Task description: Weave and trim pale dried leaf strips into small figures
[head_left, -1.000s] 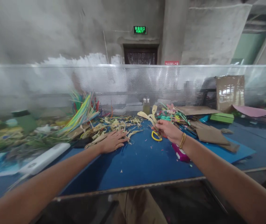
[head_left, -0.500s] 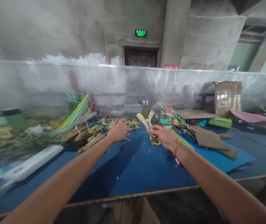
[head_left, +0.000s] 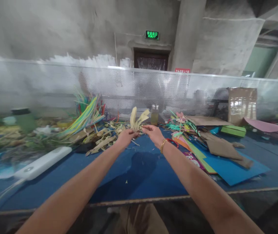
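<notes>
My left hand (head_left: pixel 125 136) and my right hand (head_left: pixel 153 133) meet over the blue table (head_left: pixel 139 175), both pinched on a bunch of pale dried leaf strips (head_left: pixel 137 119) that stands up between them. A gold bracelet (head_left: pixel 163 145) circles my right wrist. A heap of dried leaf scraps (head_left: pixel 104 136) lies just left of my left hand. No scissors show in my right hand now.
A bundle of coloured strips (head_left: pixel 86 113) leans at the left. A white flat device (head_left: pixel 42 163) lies at front left. Coloured paper and cardboard sheets (head_left: pixel 217 148) lie at the right, a small glass jar (head_left: pixel 154 114) behind my hands, and a perforated metal screen (head_left: pixel 153 89) along the back.
My left hand left the scrap heap and came up to the leaf strips. My right hand moved left and back with them; the yellow-handled scissors it held are out of sight.
</notes>
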The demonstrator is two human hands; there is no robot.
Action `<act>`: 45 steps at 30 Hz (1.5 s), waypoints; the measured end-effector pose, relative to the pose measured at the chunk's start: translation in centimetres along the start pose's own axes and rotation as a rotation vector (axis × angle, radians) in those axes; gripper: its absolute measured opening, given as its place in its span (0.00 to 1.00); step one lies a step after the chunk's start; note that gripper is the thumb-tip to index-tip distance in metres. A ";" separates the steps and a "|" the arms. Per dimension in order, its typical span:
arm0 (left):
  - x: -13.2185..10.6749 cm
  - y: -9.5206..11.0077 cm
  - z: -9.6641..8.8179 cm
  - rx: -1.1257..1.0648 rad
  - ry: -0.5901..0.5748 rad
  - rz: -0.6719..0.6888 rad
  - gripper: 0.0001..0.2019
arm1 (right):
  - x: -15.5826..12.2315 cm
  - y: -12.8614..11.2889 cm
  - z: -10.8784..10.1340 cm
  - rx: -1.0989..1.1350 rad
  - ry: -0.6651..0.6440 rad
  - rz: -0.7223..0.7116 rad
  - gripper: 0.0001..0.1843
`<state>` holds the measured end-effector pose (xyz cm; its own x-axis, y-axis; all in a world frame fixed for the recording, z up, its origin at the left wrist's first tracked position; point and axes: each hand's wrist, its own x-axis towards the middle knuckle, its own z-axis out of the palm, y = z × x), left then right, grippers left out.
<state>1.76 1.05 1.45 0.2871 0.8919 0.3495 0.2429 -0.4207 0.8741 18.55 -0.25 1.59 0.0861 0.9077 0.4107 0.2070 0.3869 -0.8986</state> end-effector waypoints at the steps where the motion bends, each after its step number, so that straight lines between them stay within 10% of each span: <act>1: 0.2 -0.4 -0.7 -0.058 0.065 -0.043 0.16 | 0.5 0.4 -0.5 -0.118 0.026 -0.030 0.14; 10: 0.5 -3.7 -2.2 -0.249 0.265 -0.180 0.17 | 3.2 4.8 -1.5 -1.287 -0.232 -0.088 0.14; 24: -0.4 -3.1 -2.0 -0.050 0.116 -0.023 0.16 | 4.5 5.2 1.5 -1.404 -0.222 -0.098 0.14; 27: -0.6 -2.7 -2.1 -0.079 0.115 -0.010 0.15 | 3.7 4.5 1.8 -1.204 -0.127 -0.037 0.12; 33: -1.0 -2.0 -1.7 -0.121 0.102 0.021 0.13 | 0.2 1.6 4.3 0.042 -0.158 0.175 0.24; 45: -0.7 -0.6 0.1 -0.037 -0.112 -0.053 0.11 | -1.1 0.4 3.2 0.308 0.124 0.173 0.17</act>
<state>1.51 0.69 0.63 0.3770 0.8878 0.2641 0.2270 -0.3650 0.9029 15.42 -0.60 0.27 0.2151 0.9448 0.2472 -0.1225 0.2772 -0.9530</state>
